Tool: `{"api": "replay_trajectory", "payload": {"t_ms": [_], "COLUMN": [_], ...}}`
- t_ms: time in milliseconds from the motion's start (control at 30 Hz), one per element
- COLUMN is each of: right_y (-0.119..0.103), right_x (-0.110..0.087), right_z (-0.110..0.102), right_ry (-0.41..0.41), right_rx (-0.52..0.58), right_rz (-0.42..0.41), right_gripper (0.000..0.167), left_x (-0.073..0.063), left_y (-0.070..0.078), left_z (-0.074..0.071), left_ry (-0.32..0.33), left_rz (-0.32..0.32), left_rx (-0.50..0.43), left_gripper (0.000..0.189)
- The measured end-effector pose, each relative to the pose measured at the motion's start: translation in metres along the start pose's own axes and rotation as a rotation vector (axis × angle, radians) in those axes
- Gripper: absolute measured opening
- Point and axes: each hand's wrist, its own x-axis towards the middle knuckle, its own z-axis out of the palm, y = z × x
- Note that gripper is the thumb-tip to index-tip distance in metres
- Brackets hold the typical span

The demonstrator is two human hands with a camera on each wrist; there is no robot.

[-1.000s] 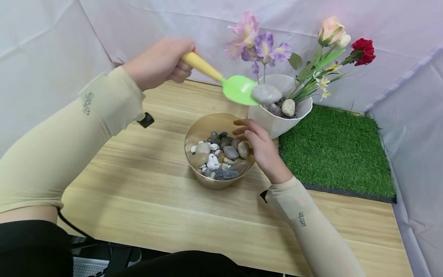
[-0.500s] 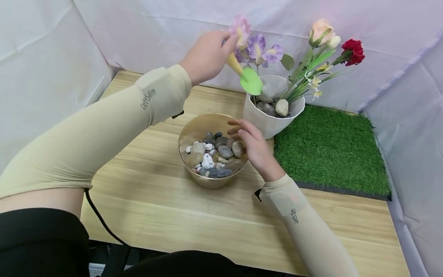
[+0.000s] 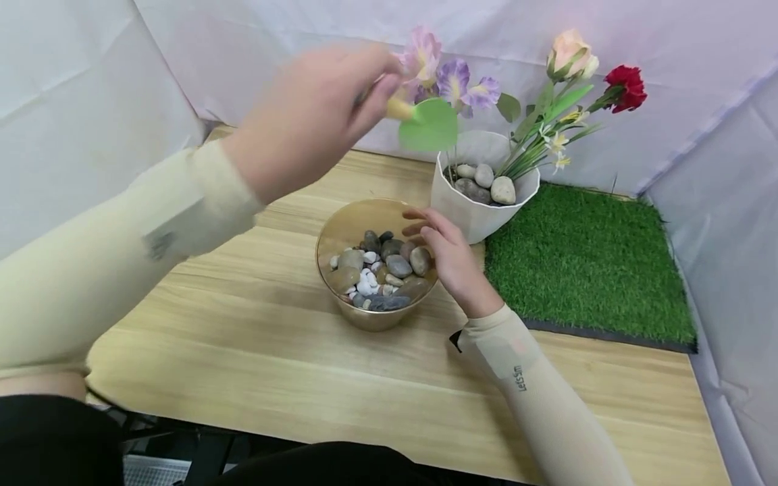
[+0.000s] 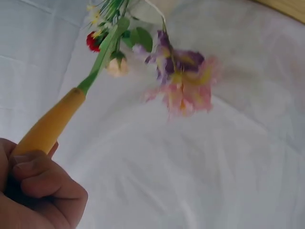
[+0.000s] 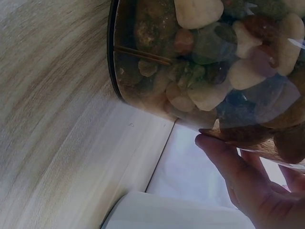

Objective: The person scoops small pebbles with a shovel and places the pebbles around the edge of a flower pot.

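Note:
My left hand (image 3: 316, 115), slightly blurred, grips the yellow handle (image 4: 47, 124) of a small garden trowel. In the head view its green blade (image 3: 430, 125) bears no stone and hangs left of the white flower pot (image 3: 468, 209). Several smooth stones (image 3: 503, 190) lie inside the pot around the flower stems. My right hand (image 3: 456, 266) rests with extended fingers against the outer side of an amber see-through bowl (image 3: 373, 320). Grey, brown and small white pebbles (image 3: 398, 265) fill the bowl's lower part. The right wrist view shows the thumb (image 5: 219, 148) at the bowl's wall.
Pink and purple irises (image 3: 452, 81) rise behind the blade. To their right are a peach rose (image 3: 568, 54) and a red carnation (image 3: 626, 88). An artificial grass mat (image 3: 589, 270) lies right of the pot on the wooden table (image 3: 273, 378). White cloth walls surround it.
A grey stone that lay on the trowel has tipped into the pot. My left hand moved right to the pot, then drew back left with the trowel. The right hand stayed at the bowl.

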Motion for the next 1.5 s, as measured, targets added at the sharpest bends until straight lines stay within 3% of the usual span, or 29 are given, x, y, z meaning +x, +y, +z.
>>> {"api": "replay_trajectory", "payload": {"t_ms": [133,233,367,500,633,733,800,867,933,1000,1100,1167,1267,1500], "right_y": [-0.005,-0.009,-0.009,-0.006,-0.005,-0.012,-0.02,-0.03,-0.04,-0.049,-0.055,-0.057,-0.059,-0.054], "right_x": [0.0,0.0,-0.002,-0.003,-0.001,-0.004,-0.011,-0.022,-0.035,-0.05,-0.076,-0.088,-0.097,-0.105], "right_z": [0.002,0.0,-0.001,0.005,0.004,-0.001,-0.007,-0.015,-0.022,-0.031,-0.039,-0.042,-0.041,-0.034], "right_ry": [-0.011,-0.013,-0.004,-0.004,-0.013,0.038,0.098,0.17,0.216,0.264,0.333,0.355,0.352,0.395], "right_rx": [-0.017,-0.025,-0.015,0.013,0.003,-0.162,-0.299,-0.426,-0.555,-0.749,-1.055,-1.188,-1.226,-1.186], "right_rz": [-0.005,-0.001,0.02,0.043,0.033,-0.029,-0.095,-0.174,-0.281,-0.397,-0.519,-0.549,-0.549,-0.495], "right_gripper": [0.044,0.045,0.046,0.046,0.045,0.04,0.038,0.038,0.042,0.053,0.076,0.087,0.09,0.09], "left_x": [-0.055,-0.089,-0.124,-0.152,-0.165,-0.165,-0.161,-0.154,-0.148,-0.144,-0.153,-0.162,-0.173,-0.186], "left_y": [0.001,0.006,0.015,0.02,0.02,0.018,0.015,0.012,0.009,0.007,0.012,0.018,0.024,0.02], "left_z": [-0.026,-0.03,-0.009,0.019,0.022,0.016,0.013,0.012,0.011,0.01,0.014,0.018,0.02,0.014], "left_ry": [0.081,0.112,0.108,-0.001,-0.149,-0.21,-0.169,-0.058,0.044,0.079,-0.035,-0.128,-0.193,-0.145], "left_rz": [0.119,0.201,0.261,0.263,0.209,0.094,0.027,0.0,-0.023,-0.056,-0.167,-0.239,-0.298,-0.273], "left_rx": [0.039,0.083,0.12,0.14,0.119,0.036,-0.002,0.005,0.05,0.11,0.152,0.142,0.127,0.113], "left_gripper": [0.032,0.036,0.041,0.03,0.05,0.068,0.076,0.083,0.085,0.088,0.093,0.093,0.094,0.096]}}
